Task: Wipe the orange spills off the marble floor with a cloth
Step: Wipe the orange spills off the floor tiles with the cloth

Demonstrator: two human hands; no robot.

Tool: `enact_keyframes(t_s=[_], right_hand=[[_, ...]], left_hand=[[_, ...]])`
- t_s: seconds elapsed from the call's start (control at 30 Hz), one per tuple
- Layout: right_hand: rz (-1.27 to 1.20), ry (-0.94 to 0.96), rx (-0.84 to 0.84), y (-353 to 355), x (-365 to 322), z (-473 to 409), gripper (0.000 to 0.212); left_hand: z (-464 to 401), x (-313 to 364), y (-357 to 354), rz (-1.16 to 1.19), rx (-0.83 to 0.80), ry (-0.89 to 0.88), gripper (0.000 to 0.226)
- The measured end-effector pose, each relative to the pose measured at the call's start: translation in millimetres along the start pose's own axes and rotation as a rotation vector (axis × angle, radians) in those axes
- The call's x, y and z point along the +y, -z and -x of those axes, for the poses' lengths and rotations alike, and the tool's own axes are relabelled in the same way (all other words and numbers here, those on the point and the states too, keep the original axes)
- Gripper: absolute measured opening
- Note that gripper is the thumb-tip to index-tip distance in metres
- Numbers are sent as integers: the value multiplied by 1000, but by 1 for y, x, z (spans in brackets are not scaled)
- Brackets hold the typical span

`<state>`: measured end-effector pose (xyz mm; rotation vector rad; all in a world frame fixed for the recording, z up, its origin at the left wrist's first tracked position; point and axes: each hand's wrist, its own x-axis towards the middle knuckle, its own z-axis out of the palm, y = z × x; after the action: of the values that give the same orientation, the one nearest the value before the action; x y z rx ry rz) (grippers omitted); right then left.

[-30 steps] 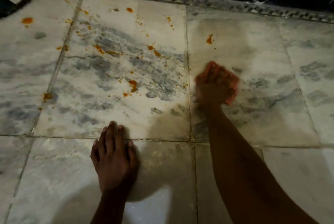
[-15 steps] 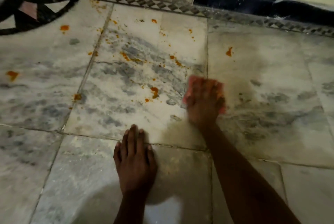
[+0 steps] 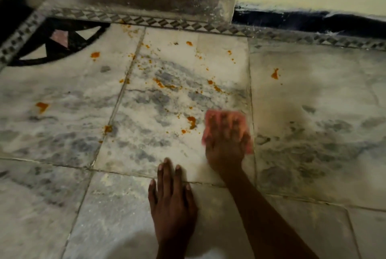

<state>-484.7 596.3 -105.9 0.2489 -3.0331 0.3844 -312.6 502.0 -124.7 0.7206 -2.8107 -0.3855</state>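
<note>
On a veined marble floor (image 3: 62,96), the right hand (image 3: 226,144) presses flat on a pink cloth (image 3: 211,115) beside orange spills (image 3: 191,122); the left hand (image 3: 171,202) rests open, empty.

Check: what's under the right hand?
A pink cloth lies flat on the marble floor beneath the right hand; its edges show around the fingers. Any spill underneath is hidden.
</note>
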Motion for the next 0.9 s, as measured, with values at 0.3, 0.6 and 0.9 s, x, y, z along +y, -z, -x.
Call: enact_keyframes(t_s=[0.3, 0.6, 0.9], right_hand=[[8, -385, 147, -22, 34, -22, 73], [77, 72, -70, 6, 65, 97, 61], [-38, 51, -171, -20, -19, 15, 66]], left_hand=[[-2, -2, 1, 1, -24, -11, 58], [-2, 0, 8, 53, -85, 6, 58], [-2, 0, 5, 70, -43, -9, 56]])
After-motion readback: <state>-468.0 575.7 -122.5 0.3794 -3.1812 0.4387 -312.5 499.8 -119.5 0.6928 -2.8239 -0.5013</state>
